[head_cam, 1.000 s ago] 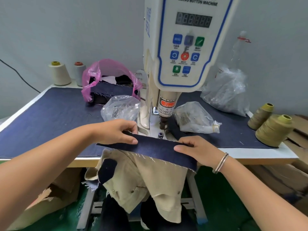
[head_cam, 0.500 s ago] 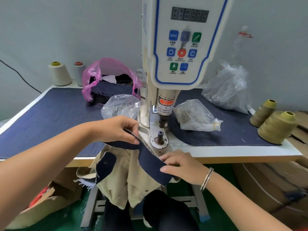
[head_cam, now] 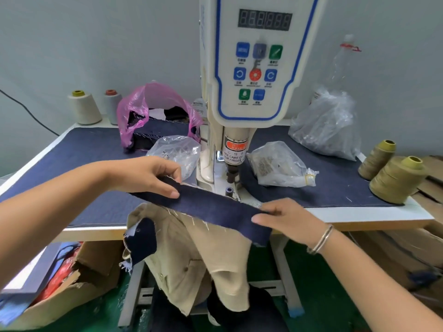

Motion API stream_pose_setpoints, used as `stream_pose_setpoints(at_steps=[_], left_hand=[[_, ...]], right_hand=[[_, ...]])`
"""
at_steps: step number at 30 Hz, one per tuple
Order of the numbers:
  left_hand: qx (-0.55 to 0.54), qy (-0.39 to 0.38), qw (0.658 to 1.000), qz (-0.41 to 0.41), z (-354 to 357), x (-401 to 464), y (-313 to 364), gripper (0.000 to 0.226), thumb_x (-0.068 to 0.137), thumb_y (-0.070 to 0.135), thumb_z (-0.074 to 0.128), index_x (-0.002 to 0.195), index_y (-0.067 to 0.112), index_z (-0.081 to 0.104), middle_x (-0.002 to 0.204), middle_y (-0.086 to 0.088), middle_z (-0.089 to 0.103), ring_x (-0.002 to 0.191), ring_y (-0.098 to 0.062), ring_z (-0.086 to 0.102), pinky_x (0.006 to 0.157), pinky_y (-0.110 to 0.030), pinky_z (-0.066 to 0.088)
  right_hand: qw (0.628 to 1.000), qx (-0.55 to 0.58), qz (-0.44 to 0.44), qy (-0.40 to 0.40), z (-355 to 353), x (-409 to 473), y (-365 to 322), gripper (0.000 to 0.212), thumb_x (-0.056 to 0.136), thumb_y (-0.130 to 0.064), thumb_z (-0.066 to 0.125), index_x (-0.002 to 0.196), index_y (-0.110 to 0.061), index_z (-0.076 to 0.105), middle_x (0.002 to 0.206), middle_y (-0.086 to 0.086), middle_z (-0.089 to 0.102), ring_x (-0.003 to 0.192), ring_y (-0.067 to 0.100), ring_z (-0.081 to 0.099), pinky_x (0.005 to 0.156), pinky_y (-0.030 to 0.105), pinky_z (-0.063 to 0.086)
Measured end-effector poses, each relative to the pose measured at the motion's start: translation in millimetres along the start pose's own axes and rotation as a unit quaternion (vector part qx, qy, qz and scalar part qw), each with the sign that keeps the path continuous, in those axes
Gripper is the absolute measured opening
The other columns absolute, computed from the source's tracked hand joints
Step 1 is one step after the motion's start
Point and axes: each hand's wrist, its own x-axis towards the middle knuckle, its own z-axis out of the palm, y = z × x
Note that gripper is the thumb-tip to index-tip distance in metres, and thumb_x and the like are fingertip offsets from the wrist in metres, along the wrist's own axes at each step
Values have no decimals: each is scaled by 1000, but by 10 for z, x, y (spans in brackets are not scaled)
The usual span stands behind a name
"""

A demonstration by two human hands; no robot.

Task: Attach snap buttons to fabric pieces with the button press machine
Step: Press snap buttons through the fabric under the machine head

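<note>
Denim-covered work table (head_cam: 72, 168) against a plain grey wall, with the button press machine (head_cam: 254, 68) standing mid-table. The navy fabric strip (head_cam: 215, 209) is stretched crosswise just in front of the lower die (head_cam: 229, 190). The left hand (head_cam: 143, 174) pinches the far-left end, while the right hand (head_cam: 287, 219) pinches the near-right end. I reckon the strip needs to go forward over the die, and the left end is closer.

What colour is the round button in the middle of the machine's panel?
Orange-red round button, seen in the head view.
</note>
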Motion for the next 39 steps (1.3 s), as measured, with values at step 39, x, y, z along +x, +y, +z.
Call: stream_pose_setpoints(at_steps=[39], left_hand=[[-258, 52, 963, 53, 751, 537, -170, 27, 98, 19, 46, 71, 16, 49, 62, 16, 48, 57, 1, 42, 56, -11, 36]], right_hand=[[850, 477, 33, 221, -391, 120, 798, 20, 91, -10, 52, 101, 1, 65, 92, 17, 72, 78, 23, 70, 68, 29, 58]])
